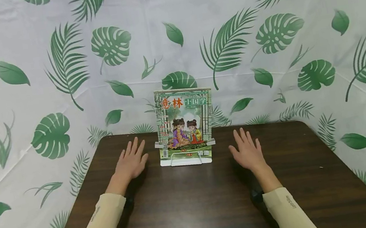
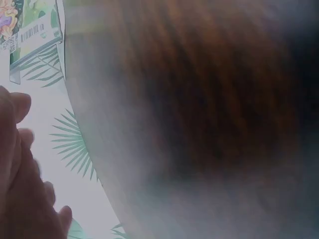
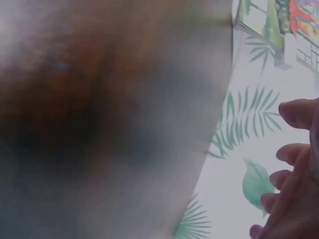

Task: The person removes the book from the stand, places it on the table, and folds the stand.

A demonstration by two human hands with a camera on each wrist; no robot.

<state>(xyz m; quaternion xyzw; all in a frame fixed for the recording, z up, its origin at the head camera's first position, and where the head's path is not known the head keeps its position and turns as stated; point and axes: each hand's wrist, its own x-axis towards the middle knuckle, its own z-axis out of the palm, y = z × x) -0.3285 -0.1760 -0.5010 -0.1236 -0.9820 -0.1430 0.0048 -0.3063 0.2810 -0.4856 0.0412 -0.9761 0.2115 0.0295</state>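
Fingers (image 1: 134,146) on both hands: extended, slightly spread, thumbs out to the side, nothing in them. Left hand (image 1: 129,163) palm down, just left of the magazine (image 1: 185,123); right hand (image 1: 248,153) palm down, a bit farther off to its right. Neither touches it. My read: placed roughly symmetrically so the cover isn't blocked and both edges are in easy reach.

Magazine sits toward the far edge of the table (image 1: 197,210), between the hands, near-upright, cover to the person. White stand (image 1: 165,164) carries it: ledge under the bottom edge, wire loop in front, small tabs at the left and right edges. Probably there to stop it sliding and falling open.

Leaf-print cloth (image 1: 141,21) hangs behind; likely a plain backdrop.

Can't see: palms, or whether they rest on the table or float just above it. Stand's back is behind the magazine. Dark units (image 1: 256,196) at the wrists are mostly tucked under the arms. Wrist views cut off both hands, catch only a corner of the magazine, and blur the tabletop. Cover's small print too fine to read. Table's near edge out of frame.
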